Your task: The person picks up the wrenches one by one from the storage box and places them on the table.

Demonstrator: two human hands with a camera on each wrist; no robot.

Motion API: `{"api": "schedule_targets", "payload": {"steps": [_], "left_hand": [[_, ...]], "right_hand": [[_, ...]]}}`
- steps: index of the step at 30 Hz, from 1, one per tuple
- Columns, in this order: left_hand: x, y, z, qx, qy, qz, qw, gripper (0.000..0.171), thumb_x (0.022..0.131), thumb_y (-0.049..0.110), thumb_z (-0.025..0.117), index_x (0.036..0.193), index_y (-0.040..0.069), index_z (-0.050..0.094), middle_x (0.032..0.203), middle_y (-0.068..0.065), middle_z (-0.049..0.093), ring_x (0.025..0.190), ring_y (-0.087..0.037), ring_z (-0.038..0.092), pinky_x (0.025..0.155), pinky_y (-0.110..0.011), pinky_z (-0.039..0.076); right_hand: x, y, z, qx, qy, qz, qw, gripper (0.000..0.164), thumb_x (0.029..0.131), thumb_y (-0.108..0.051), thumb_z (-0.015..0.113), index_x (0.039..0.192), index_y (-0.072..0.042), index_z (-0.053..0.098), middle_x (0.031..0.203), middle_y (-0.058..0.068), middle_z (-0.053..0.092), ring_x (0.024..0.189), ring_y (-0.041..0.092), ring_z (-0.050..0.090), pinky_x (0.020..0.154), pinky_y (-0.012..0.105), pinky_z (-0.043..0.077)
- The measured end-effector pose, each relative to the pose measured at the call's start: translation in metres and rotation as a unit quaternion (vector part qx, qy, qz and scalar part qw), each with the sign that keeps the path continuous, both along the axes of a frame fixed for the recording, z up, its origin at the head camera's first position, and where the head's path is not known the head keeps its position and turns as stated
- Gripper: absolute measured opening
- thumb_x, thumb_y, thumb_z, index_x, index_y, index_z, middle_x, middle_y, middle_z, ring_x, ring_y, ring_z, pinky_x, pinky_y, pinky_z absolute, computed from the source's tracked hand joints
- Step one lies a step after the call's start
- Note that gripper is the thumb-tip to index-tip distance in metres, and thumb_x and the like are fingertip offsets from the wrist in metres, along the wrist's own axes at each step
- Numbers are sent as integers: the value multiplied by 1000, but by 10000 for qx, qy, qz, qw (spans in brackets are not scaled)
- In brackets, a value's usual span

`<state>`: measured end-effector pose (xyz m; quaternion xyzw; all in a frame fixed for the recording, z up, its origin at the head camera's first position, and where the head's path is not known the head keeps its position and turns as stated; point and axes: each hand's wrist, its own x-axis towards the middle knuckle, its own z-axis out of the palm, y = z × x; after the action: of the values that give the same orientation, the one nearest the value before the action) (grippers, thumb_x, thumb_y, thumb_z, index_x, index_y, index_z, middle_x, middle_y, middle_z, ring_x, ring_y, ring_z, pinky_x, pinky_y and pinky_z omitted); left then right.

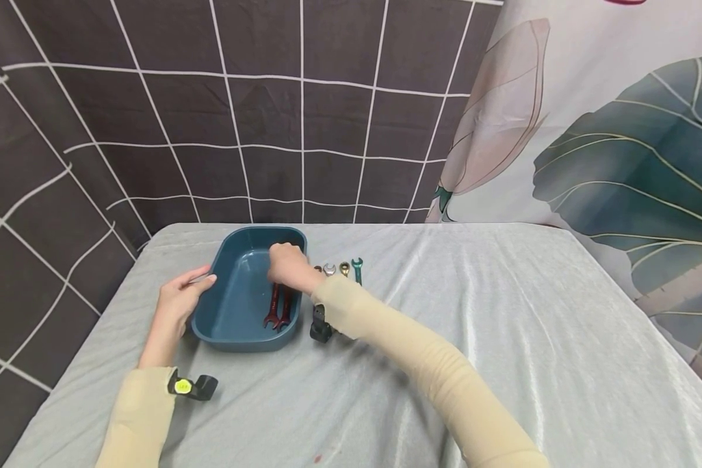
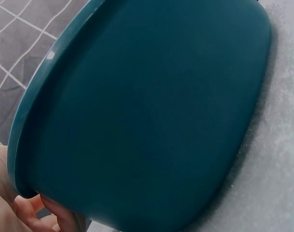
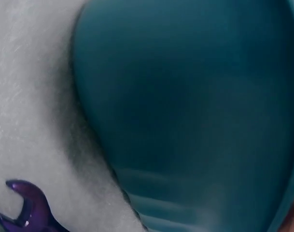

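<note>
A blue plastic bin [image 1: 222, 331] stands at the table's left, with dark red open-end wrenches [image 1: 273, 305] on its floor. My left hand [image 1: 178, 299] holds the bin's left rim; in the left wrist view its fingers [image 2: 57, 212] curl under the rim beside the bin's outer wall [image 2: 147, 116]. Inside the bin, on its right side, my right hand [image 1: 292, 268] is curled over the upper end of a red wrench [image 1: 285, 312]; the grip itself is hidden. In the right wrist view the bin's wall [image 3: 185, 111] fills most of the picture.
Right of the bin lie several wrenches, among them a green one [image 1: 357, 270], a gold one [image 1: 344, 268] and a silver one [image 1: 329, 269], partly behind my right sleeve. A purple wrench [image 3: 35, 208] lies near the bin. Grey cloth [image 1: 538, 338] covers the table.
</note>
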<state>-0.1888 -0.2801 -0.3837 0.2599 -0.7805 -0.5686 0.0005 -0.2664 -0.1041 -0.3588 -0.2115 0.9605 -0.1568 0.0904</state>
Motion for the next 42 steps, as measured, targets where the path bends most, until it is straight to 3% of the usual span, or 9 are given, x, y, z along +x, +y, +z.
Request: {"api": "schedule_targets", "payload": {"steps": [9, 14, 19, 26, 36, 42], "left_hand": [[0, 0, 0, -110, -45, -51, 9999, 53, 94, 31, 58, 143, 13, 46, 148, -15, 44, 134, -31, 43, 112, -44, 34], [0, 0, 0, -104, -43, -45, 9999, 53, 94, 30, 58, 143, 12, 46, 147, -16, 44, 135, -32, 42, 112, -45, 33], [0, 0, 2, -100, -23, -95, 9999, 53, 94, 30, 58, 143, 12, 46, 149, -14, 44, 136, -31, 41, 113, -45, 32], [0, -1, 3, -111, -43, -117, 9999, 53, 94, 28, 58, 143, 11, 46, 151, -10, 42, 139, -30, 37, 114, -44, 31], [-1, 0, 5, -91, -44, -122, 9999, 53, 94, 28, 59, 143, 11, 46, 150, -9, 42, 138, -30, 38, 114, -44, 31], [0, 0, 5, -120, -17, -161, 9998, 53, 94, 28, 59, 143, 11, 46, 150, -11, 42, 138, -31, 38, 114, -45, 31]], "right_hand": [[1, -4, -6, 268, 334, -75, 9991, 11, 86, -5, 60, 76, -9, 60, 58, 0, 50, 47, 10, 49, 38, 18, 36], [2, -5, -8, 366, 538, 34, 9979, 9, 88, -5, 58, 82, -7, 64, 65, 2, 57, 51, 11, 52, 40, 18, 38], [1, -6, -9, 511, 646, 46, 9966, 5, 85, -11, 65, 88, -7, 67, 75, 4, 66, 58, 12, 58, 46, 20, 45], [0, -6, -12, 231, 476, 37, 9986, 35, 75, -25, 83, 100, -6, 69, 91, 5, 72, 70, 15, 65, 57, 24, 54], [-1, -7, -14, -115, 409, -17, 9991, 27, 77, -19, 80, 98, -6, 70, 85, 5, 71, 63, 13, 63, 54, 22, 52], [0, -10, -15, -772, -394, -520, 9949, 22, 75, -17, 83, 88, -4, 71, 66, 4, 68, 51, 9, 60, 47, 18, 46]]}}
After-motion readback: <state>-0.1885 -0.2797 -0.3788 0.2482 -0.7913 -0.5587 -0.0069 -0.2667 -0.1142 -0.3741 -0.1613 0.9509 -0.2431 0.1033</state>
